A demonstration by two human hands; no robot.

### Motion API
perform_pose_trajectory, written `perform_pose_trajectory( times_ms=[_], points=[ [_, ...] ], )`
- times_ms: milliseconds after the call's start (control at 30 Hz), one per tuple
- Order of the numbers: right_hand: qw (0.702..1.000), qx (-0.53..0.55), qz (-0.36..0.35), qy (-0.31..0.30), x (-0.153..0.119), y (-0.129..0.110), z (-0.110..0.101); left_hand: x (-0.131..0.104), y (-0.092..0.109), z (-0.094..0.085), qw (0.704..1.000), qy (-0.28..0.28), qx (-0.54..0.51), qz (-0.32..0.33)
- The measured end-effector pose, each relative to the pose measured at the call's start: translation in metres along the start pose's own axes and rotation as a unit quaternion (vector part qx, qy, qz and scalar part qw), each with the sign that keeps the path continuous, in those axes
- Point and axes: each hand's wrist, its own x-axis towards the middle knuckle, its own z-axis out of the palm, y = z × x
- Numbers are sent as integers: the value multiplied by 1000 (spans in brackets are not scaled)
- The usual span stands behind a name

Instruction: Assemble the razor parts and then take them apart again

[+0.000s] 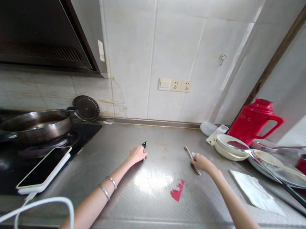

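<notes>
Fingers closed, my left hand (137, 153) holds a small black and silver tool (144, 146) upright in the picture, low over the steel counter (120, 203). To the right, my right hand (203, 163) has its fingers closed around a thin pale stick with a dark tip (188, 151), which slants down to the right. A bit of clear plastic shows beside those fingers. Between and below the hands lies a torn red piece (177, 191) with a jagged left edge.
A pan (36, 129) and a phone (44, 169) with a white cable sit at the left by the black stove. At the right are stacked bowls (230, 153), a red thermos (252, 121), a plate with utensils (272, 171) and a white napkin (256, 191).
</notes>
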Motion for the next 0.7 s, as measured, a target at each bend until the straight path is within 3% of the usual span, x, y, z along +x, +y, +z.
perform_pose_trajectory(
  times_ms=[200,500,700],
  points=[
    [998,26,5,61,-11,-27,0,1,4,6,1000,19,1,1],
    [993,63,-66,78,-21,-133,-6,-1,14,13,1000,22,13,15],
    [989,66,-107,77,-16,-179,-2,-3,15,12,1000,13,23,15]
  ],
)
